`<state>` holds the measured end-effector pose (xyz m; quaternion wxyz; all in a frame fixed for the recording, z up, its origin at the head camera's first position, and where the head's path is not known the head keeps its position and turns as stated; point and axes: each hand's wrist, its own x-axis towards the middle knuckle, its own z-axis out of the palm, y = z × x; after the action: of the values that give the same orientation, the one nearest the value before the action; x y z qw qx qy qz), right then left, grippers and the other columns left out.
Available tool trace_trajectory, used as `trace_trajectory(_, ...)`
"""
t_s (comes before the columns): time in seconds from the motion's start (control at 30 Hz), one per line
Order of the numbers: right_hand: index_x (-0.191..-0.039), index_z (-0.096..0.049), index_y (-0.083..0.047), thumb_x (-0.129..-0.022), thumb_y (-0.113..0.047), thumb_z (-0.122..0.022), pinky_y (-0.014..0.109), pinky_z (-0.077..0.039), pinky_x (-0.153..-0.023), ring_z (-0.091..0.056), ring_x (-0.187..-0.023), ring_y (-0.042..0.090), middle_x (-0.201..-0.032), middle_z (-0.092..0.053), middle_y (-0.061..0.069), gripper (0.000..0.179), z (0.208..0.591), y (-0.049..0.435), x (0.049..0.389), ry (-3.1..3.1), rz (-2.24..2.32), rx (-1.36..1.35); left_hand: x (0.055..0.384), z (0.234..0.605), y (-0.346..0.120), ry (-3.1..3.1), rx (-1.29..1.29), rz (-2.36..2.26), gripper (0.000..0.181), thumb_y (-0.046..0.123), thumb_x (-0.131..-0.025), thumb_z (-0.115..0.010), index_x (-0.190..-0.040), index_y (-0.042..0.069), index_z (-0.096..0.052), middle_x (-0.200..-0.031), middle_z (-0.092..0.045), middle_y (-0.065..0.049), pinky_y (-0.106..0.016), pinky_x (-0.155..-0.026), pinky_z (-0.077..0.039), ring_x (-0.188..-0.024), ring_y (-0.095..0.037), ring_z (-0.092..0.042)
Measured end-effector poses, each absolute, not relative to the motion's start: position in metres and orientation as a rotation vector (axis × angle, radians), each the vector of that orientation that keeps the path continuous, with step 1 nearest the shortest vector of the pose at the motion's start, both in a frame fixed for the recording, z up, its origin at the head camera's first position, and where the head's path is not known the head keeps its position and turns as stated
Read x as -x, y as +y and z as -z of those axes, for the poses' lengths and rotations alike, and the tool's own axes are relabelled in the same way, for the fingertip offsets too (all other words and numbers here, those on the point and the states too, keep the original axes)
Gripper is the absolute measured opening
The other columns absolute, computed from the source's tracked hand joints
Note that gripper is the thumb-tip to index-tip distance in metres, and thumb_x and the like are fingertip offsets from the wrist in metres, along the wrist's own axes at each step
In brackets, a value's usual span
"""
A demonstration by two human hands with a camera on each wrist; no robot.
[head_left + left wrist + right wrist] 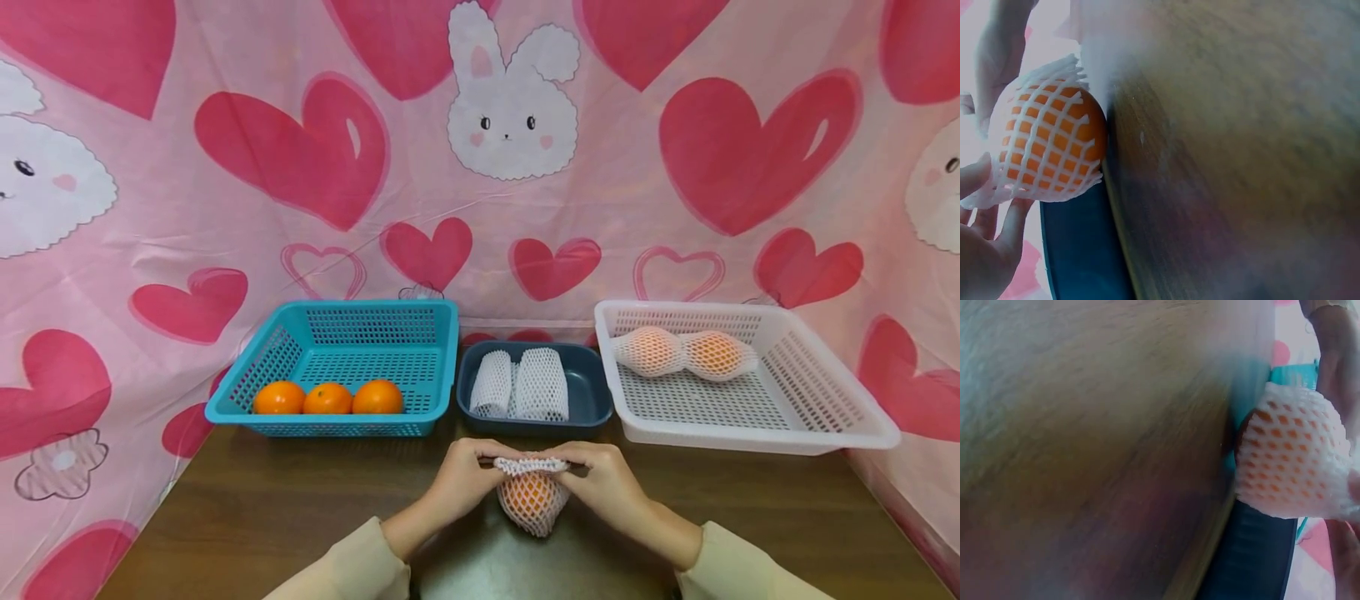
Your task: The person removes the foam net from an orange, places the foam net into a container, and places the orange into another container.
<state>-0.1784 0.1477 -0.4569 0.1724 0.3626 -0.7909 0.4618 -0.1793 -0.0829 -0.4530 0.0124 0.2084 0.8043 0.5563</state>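
On the table in front of me is an orange (531,497) wrapped in a white foam net sleeve (1035,140). My left hand (467,477) pinches the sleeve's gathered upper edge from the left, thumb on the near side. From the right, my right hand (613,485) pinches the same edge. In the left wrist view, bare orange peel shows at the sleeve's lower end. The right wrist view has the netted orange (1291,453) at its right side, with parts of the fingers cut off by the frame.
Behind the hands stands a dark blue tray (588,396) with rolled foam net sleeves (542,385). Left of it, a teal basket (333,429) holds 3 bare oranges (328,398). A white basket (757,437) on the right holds 2 netted oranges (714,354). A pink curtain (510,225) hangs behind.
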Motion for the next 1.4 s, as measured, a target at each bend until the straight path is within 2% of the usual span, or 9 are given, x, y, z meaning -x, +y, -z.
trace_trajectory(0.13,-0.116,-0.076,-0.003,-0.081,-0.017,-0.088,0.026,-0.057,-0.08,-0.068,-0.096,0.007,-0.107,-0.076,0.006,0.039,0.455,0.152,0.183,-2.506,-1.346,-0.964,0.181,0.453,-0.082,2.487,-0.659,-1.747,0.018,-0.001,-0.087,-0.079,-0.105,0.003,-0.081,-0.101,-0.077,-0.005,-0.027,-0.082,-0.058,-0.094,-0.012,-0.071)
trace_trajectory(0.2,-0.117,-0.074,-0.002,-0.084,-0.024,-0.087,0.026,-0.056,-0.079,-0.065,-0.094,0.005,-0.107,-0.076,0.004,0.042,0.455,0.155,0.185,-2.636,-1.403,-0.956,0.181,0.453,-0.082,2.449,-0.648,-1.73,0.024,0.006,-0.088,-0.081,-0.112,0.002,-0.078,-0.107,-0.076,-0.006,-0.029,-0.085,-0.058,-0.098,-0.014,-0.07)
trace_trajectory(0.3,-0.11,-0.074,0.0,-0.086,-0.023,-0.084,0.026,-0.055,-0.075,-0.063,-0.088,0.003,-0.099,-0.075,0.001,0.035,0.457,0.159,0.188,-2.73,-1.511,-0.981,0.182,0.453,-0.082,2.393,-0.628,-1.652,0.038,0.016,-0.087,-0.084,-0.121,0.004,-0.073,-0.114,-0.074,-0.004,-0.031,-0.092,-0.055,-0.103,-0.012,-0.068)
trace_trajectory(0.37,-0.106,-0.074,0.001,-0.087,-0.021,-0.083,0.025,-0.055,-0.072,-0.062,-0.084,0.002,-0.095,-0.074,-0.002,0.03,0.459,0.161,0.188,-2.742,-1.566,-0.99,0.182,0.454,-0.082,2.379,-0.616,-1.599,0.041,0.02,-0.086,-0.085,-0.122,0.004,-0.073,-0.113,-0.074,-0.001,-0.03,-0.093,-0.054,-0.103,-0.011,-0.067)
trace_trajectory(0.67,-0.093,-0.078,-0.001,-0.081,-0.016,-0.088,0.022,-0.051,-0.059,-0.056,-0.07,-0.001,-0.081,-0.072,-0.007,0.022,0.457,0.159,0.188,-2.677,-1.569,-1.01,0.181,0.452,-0.081,2.408,-0.681,-1.625,0.027,0.018,-0.087,-0.083,-0.109,0.004,-0.08,-0.115,-0.075,-0.004,-0.023,-0.084,-0.056,-0.108,-0.012,-0.068)
trace_trajectory(0.83,-0.085,-0.08,-0.003,-0.077,-0.017,-0.091,0.022,-0.049,-0.054,-0.053,-0.065,-0.004,-0.076,-0.072,-0.009,0.019,0.454,0.156,0.19,-2.652,-1.477,-1.043,0.18,0.451,-0.08,2.454,-0.663,-1.611,0.018,0.009,-0.086,-0.081,-0.103,0.003,-0.081,-0.112,-0.075,-0.003,-0.024,-0.083,-0.056,-0.108,-0.017,-0.068)
trace_trajectory(1.1,-0.083,-0.083,-0.008,-0.075,-0.017,-0.092,0.021,-0.055,-0.06,-0.065,-0.076,-0.004,-0.085,-0.077,-0.002,0.015,0.443,0.153,0.191,-2.603,-1.342,-1.122,0.178,0.447,-0.078,2.521,-0.687,-1.638,0.024,-0.006,-0.082,-0.076,-0.104,0.003,-0.081,-0.106,-0.077,-0.004,-0.023,-0.079,-0.056,-0.102,-0.016,-0.07)
trace_trajectory(1.23,-0.089,-0.084,-0.007,-0.074,-0.014,-0.092,0.016,-0.054,-0.064,-0.068,-0.082,-0.001,-0.09,-0.078,0.002,0.019,0.439,0.151,0.191,-2.539,-1.203,-1.183,0.177,0.446,-0.078,2.531,-0.655,-1.639,0.03,-0.013,-0.077,-0.071,-0.101,0.003,-0.082,-0.105,-0.077,-0.005,-0.02,-0.074,-0.054,-0.1,-0.015,-0.071)
trace_trajectory(1.4,-0.096,-0.083,-0.004,-0.075,-0.005,-0.09,0.015,-0.055,-0.07,-0.072,-0.085,0.004,-0.092,-0.078,0.005,0.022,0.437,0.148,0.188,-2.449,-1.068,-1.222,0.177,0.445,-0.077,2.536,-0.636,-1.667,0.032,-0.016,-0.077,-0.068,-0.096,0.004,-0.083,-0.101,-0.077,-0.004,-0.02,-0.076,-0.055,-0.098,-0.012,-0.072)
